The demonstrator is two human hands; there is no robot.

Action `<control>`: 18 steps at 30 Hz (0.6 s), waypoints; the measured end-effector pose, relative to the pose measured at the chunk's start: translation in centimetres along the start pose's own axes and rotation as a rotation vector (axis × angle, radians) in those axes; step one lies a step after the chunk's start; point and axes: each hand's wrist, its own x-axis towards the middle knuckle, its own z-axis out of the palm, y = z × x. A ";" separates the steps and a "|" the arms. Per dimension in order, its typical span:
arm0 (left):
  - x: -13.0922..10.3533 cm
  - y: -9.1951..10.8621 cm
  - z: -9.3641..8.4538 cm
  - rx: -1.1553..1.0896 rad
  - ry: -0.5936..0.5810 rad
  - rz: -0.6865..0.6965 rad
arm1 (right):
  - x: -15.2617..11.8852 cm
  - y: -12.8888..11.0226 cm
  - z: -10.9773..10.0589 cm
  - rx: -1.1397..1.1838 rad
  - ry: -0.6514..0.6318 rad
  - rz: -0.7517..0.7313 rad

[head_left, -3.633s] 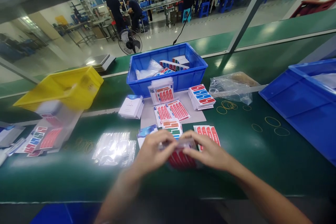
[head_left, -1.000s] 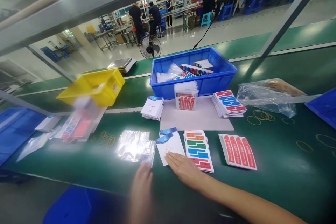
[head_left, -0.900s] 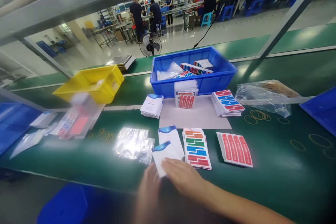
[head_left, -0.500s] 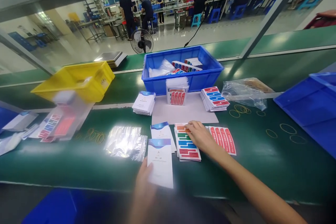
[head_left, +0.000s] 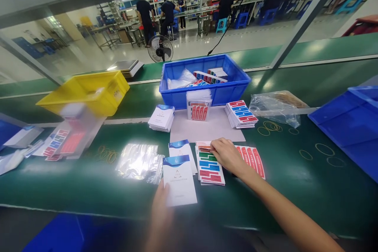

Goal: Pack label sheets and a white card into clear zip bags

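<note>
My left hand (head_left: 162, 199) is closed on the lower left edge of a white leaflet (head_left: 179, 183) with a blue wavy top, held above the front of the bench. Under its top edge lies a small pile of like leaflets (head_left: 180, 148). My right hand (head_left: 226, 152) pinches the far edge of the top sticker sheet on a stack of colored sticker sheets (head_left: 211, 167); that edge is bent up a little. Partly behind my right wrist lies a fan of red sticker sheets (head_left: 253, 158). Clear zip bags (head_left: 138, 161) lie left of the leaflets.
A blue bin (head_left: 203, 93) stands at the back, with filled bags (head_left: 198, 106) upright before it. Leaflets (head_left: 161, 118) and sticker sheets (head_left: 240, 113) are stacked either side. A yellow bin (head_left: 85, 90) is left, another blue bin (head_left: 348, 122) right. Rubber bands (head_left: 273, 126) lie nearby.
My right fingers have raised the far edge of the top sticker sheet slightly. The leaflet in my left hand has turned a little and shifted slightly left at its top.
</note>
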 end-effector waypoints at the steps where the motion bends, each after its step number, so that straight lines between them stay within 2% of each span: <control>1: 0.4 -0.2 -0.1 0.007 0.017 0.022 | -0.5 -0.1 -0.9 0.046 -0.004 0.008; 3: 0.8 -0.6 -0.1 0.024 0.056 0.062 | -1.7 -0.5 -2.9 0.191 -0.045 0.025; 5: 0.8 -1.0 0.5 0.058 0.051 0.071 | -3.0 -1.4 -4.6 0.452 -0.163 0.031; 7: 0.2 -1.2 1.5 0.105 -0.028 0.055 | -4.1 -2.9 -5.3 0.636 -0.273 0.004; 9: -0.8 -1.3 2.9 0.166 -0.169 0.026 | -5.0 -4.5 -4.8 0.630 -0.297 -0.045; 11: -1.7 -1.3 4.2 0.217 -0.297 -0.011 | -5.4 -5.5 -3.6 0.503 -0.173 -0.083; 13: -2.4 -1.2 5.1 0.243 -0.393 -0.071 | -5.6 -5.0 -2.7 0.369 0.080 -0.165; 15: -2.6 -1.1 5.4 0.263 -0.414 -0.132 | -5.6 -2.8 -2.7 0.264 0.296 -0.255; 16: -2.6 -1.1 5.3 0.278 -0.404 -0.155 | -5.6 -1.1 -2.9 0.207 0.356 -0.273; 17: -2.6 -1.0 5.3 0.293 -0.386 -0.166 | -5.7 0.8 -3.3 0.134 0.367 -0.260; 18: -2.5 -0.9 5.2 0.302 -0.367 -0.166 | -5.7 2.9 -3.7 0.071 0.321 -0.229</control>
